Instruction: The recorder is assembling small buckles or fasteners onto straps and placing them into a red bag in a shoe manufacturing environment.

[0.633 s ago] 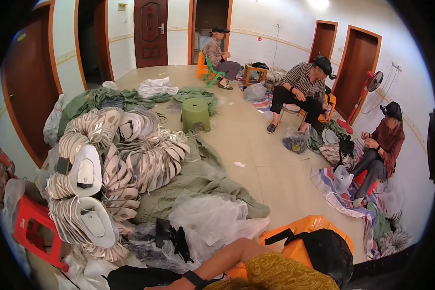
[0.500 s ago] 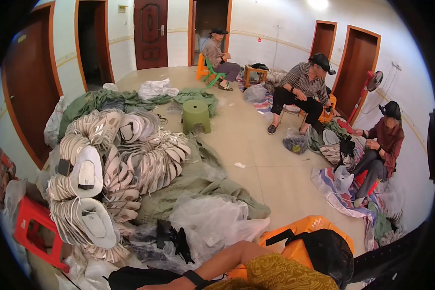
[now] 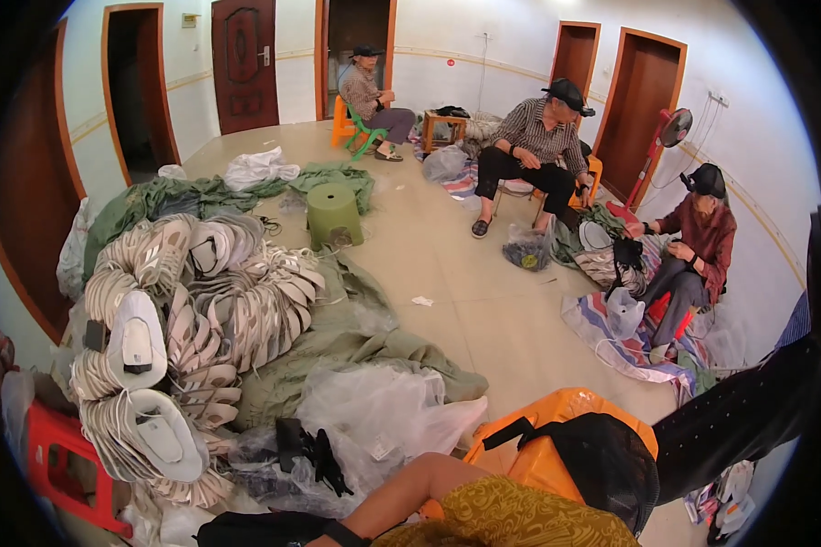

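Neither of my hands shows. At the lower edge, a bare forearm (image 3: 406, 497) with a black wristband (image 3: 345, 534) comes out of a mustard patterned sleeve (image 3: 511, 515); its hand is out of sight, and whose arm it is I cannot tell. Close by lie a black cloth item (image 3: 269, 529), crumpled clear plastic bags (image 3: 374, 415) and small black pieces (image 3: 319, 456). To the left rises a big heap of nested beige and white shoe uppers (image 3: 269, 305). A black mesh item with a strap (image 3: 602, 465) covers part of an orange plastic stool (image 3: 556, 410).
A red stool (image 3: 73, 465) stands at left, a green stool (image 3: 331, 217) beyond the heap. Green cloth (image 3: 374, 351) spreads over the floor. Three people sit across the room: one at the back (image 3: 371, 100), two at right (image 3: 543, 150), (image 3: 698, 237). Dark dotted cloth (image 3: 748, 424) crosses the right side.
The view has swung a little to the right, so the room appears shifted left. More dark dotted cloth shows at right. The forearm at the lower edge stays in nearly the same pose.
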`<state>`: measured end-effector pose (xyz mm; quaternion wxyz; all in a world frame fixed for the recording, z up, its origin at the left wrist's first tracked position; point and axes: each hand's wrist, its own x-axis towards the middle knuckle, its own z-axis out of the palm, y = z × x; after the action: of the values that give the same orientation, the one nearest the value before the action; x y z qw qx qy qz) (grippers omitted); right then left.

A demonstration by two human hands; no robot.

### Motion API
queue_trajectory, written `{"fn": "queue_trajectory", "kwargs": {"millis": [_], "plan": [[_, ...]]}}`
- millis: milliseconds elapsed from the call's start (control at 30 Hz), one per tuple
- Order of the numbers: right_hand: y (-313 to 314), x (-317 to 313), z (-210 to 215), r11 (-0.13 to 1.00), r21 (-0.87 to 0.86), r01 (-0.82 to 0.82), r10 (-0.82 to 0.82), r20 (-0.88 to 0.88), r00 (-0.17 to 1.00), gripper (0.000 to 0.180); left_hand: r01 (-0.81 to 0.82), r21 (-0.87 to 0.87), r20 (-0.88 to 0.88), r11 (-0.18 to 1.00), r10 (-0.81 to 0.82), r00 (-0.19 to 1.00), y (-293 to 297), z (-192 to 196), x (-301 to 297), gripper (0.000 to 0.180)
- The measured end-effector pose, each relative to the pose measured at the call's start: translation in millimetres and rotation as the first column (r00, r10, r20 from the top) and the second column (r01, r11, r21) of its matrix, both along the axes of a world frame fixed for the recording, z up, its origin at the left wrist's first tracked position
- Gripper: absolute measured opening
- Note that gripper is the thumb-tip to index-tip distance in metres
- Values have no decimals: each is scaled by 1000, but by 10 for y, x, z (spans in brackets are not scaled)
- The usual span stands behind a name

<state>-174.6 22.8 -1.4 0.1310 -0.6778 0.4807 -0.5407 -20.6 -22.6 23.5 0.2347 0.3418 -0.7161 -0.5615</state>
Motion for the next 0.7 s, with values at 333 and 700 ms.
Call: {"fn": "queue_trajectory", "kwargs": {"millis": [333, 700], "plan": [[-130, 200, -146, 939, 152, -309, 300, 79, 951, 18, -9, -148, 154, 989, 32, 988, 35, 58, 382, 14], [-108, 27, 15, 730, 611, -307, 344, 60, 937, 18, -361, 127, -71, 924, 371, 926, -156, -324, 1159, 12]]}}
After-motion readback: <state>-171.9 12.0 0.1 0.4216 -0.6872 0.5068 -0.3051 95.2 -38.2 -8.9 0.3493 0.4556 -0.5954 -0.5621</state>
